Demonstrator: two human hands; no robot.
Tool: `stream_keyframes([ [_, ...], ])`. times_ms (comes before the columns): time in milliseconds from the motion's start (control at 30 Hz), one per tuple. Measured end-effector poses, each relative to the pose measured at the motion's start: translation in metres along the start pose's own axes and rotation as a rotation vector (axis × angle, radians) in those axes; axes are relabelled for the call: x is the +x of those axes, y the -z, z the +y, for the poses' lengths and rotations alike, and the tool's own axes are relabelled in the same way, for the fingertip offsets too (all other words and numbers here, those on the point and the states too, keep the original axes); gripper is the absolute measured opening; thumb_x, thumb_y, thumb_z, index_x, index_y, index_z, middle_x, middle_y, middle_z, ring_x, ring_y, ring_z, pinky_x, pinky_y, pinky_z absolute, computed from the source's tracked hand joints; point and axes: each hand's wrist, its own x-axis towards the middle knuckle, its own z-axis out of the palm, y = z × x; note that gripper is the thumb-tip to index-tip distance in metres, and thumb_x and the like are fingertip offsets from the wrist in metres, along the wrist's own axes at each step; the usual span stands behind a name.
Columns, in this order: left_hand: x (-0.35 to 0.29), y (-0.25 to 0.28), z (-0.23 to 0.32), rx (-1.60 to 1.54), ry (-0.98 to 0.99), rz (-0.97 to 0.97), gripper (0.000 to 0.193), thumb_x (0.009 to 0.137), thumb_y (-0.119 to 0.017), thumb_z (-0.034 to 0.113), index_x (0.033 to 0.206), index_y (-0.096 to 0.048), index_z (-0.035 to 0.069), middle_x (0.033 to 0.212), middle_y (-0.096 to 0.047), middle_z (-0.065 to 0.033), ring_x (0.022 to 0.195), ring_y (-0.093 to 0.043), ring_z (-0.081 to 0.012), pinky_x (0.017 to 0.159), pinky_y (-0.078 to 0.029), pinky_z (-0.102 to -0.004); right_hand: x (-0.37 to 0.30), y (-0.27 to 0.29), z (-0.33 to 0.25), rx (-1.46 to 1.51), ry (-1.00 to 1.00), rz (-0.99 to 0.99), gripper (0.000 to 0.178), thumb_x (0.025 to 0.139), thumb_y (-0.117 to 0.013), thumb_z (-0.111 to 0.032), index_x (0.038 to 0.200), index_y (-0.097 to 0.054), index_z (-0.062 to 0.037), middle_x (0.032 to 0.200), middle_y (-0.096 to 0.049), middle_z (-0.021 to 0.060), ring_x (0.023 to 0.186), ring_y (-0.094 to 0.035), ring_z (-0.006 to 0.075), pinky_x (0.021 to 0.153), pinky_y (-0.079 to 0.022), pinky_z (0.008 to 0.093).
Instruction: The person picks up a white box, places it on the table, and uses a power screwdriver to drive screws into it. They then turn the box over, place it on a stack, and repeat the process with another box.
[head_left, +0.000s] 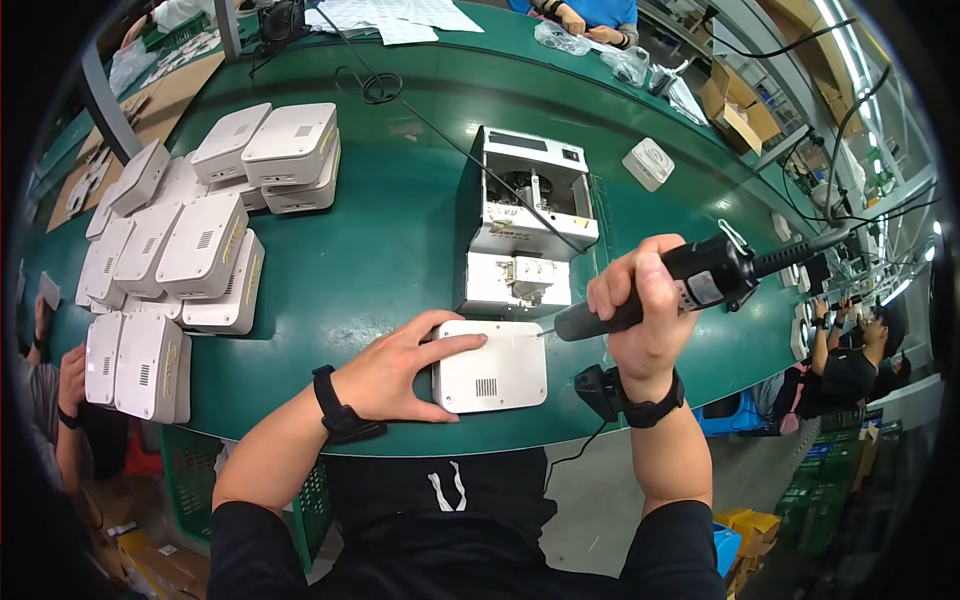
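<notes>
A white plastic device box [512, 366] with rounded corners and a small vent grid lies flat near the table's front edge. My left hand [400, 365] steadies it from the left, thumb at its near edge and forefinger across its top. In my right hand [648, 305] is a black electric screwdriver [690, 283], tilted so that its thin bit reaches the box's far right corner. My fingers wrap round its body. Just beyond the box stands a white and black screw feeder [530, 200] with an open top.
Stacked white device boxes [205, 245] fill the table's left side. One more white box [648, 164] lies at the far right. A black cable [470, 150] hangs across the feeder. Other people's hands [585, 25] work at the far side. A green crate [195, 470] stands below the table.
</notes>
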Motion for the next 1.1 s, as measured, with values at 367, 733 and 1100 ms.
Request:
stream_keyframes([
  [367,0.001,-0.002,-0.001,-0.013,-0.01,0.05,0.081,0.063,-0.086,0.026,0.136,-0.052,0.022,0.134,-0.044,-0.0128,0.118,-0.053,-0.0329,0.096,-0.049,-0.0409,0.005,0.005,0.007,0.114,-0.015,0.017,0.016,0.09,-0.052,-0.02,0.088,-0.046,-0.006,0.059,-0.045,0.005,0.048,-0.044,0.014,0.05,-0.041,0.0321],
  [733,-0.001,-0.006,0.001,-0.047,-0.006,0.052,0.08,0.062,-0.087,0.026,0.134,-0.055,0.02,0.134,-0.045,-0.0132,0.117,-0.053,-0.0323,0.097,-0.048,-0.0397,0.03,-0.027,-0.018,0.134,0.09,0.032,0.017,0.093,-0.052,-0.022,0.089,-0.047,-0.0055,0.061,-0.048,0.0061,0.048,-0.046,0.0157,0.05,-0.042,0.0332],
  [1100,-0.003,-0.006,-0.005,-0.072,0.006,0.062,0.079,0.062,-0.087,0.026,0.134,-0.055,0.021,0.133,-0.045,-0.0124,0.116,-0.053,-0.0311,0.097,-0.047,-0.0386,0.01,-0.038,-0.024,0.15,-0.025,-0.089,0.019,0.093,-0.049,-0.024,0.09,-0.048,-0.0047,0.06,-0.046,0.0057,0.048,-0.045,0.0152,0.05,-0.042,0.0328],
])
